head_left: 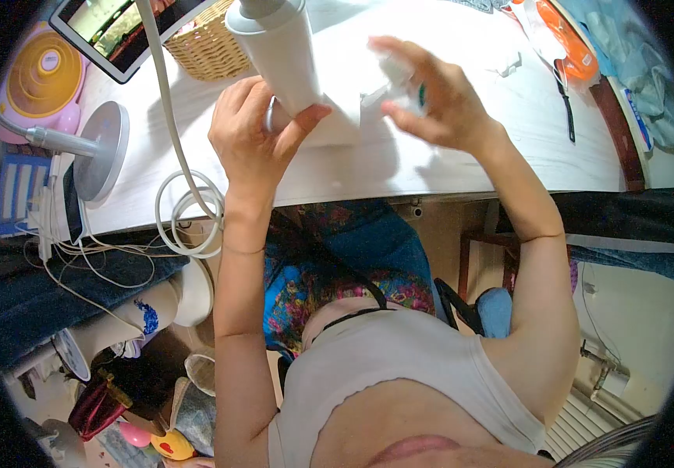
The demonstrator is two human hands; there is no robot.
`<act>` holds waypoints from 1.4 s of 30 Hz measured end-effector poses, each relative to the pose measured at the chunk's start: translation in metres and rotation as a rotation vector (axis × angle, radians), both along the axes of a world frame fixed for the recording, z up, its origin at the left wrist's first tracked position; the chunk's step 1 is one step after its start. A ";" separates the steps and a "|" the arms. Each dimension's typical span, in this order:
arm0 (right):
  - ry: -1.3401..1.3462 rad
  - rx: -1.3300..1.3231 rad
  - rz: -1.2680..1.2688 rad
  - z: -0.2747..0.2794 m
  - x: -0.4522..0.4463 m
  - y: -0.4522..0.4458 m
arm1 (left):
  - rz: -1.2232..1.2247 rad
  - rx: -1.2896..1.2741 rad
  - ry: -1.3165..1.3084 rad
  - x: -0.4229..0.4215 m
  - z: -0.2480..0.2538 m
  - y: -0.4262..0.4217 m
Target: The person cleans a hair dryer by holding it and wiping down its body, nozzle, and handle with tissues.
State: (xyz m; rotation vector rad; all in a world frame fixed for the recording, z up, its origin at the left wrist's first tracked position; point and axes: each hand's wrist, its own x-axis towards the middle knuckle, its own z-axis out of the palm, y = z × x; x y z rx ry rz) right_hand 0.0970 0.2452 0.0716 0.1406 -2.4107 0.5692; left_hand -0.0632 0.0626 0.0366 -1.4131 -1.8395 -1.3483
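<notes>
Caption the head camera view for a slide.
Left hand at the lower end of a white cylinder, blurred right hand holding a small white item above a white table.

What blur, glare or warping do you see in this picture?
Head view: right hand blurred, left hand sharper; white table bright and washed out between the hands, with soft shadows nearer its front edge; that edge looks bent, suggesting wide-lens distortion; corners fall to black.
</notes>
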 end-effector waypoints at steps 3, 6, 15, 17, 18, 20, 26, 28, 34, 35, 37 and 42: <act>0.204 -0.153 -0.256 -0.007 -0.007 0.040 | 0.004 0.008 0.017 -0.001 -0.002 -0.001; 0.332 -0.291 -0.338 -0.015 -0.025 0.121 | 0.025 -0.015 0.024 0.000 0.001 -0.001; 0.664 -0.072 -0.468 -0.041 -0.045 0.164 | 0.021 -0.027 0.022 0.000 0.000 -0.003; 0.512 0.386 -0.553 -0.010 -0.018 0.122 | 0.005 -0.007 0.008 -0.001 0.001 -0.001; 0.591 0.421 -0.208 -0.007 -0.027 0.113 | 0.004 -0.016 -0.004 0.000 0.001 -0.001; -0.001 0.249 -0.182 -0.007 -0.026 0.055 | -0.002 -0.038 -0.025 0.000 0.001 -0.002; -0.414 -0.069 -0.160 -0.029 -0.035 0.039 | -0.003 -0.027 -0.036 0.000 0.000 -0.003; -0.324 -0.297 -0.044 -0.020 -0.037 0.039 | -0.006 -0.015 -0.034 0.000 0.000 -0.002; -0.052 -0.132 0.185 -0.013 -0.031 0.000 | 0.033 -0.107 -0.057 0.004 0.007 -0.005; 0.031 -0.065 0.231 -0.011 -0.029 -0.004 | 0.023 -0.084 -0.060 0.003 0.005 -0.005; 0.189 0.067 0.322 -0.011 -0.026 -0.011 | 0.037 -0.119 -0.138 0.008 0.011 -0.006; 0.351 0.273 0.488 -0.021 -0.033 -0.007 | 0.011 -0.108 -0.096 0.007 0.007 -0.005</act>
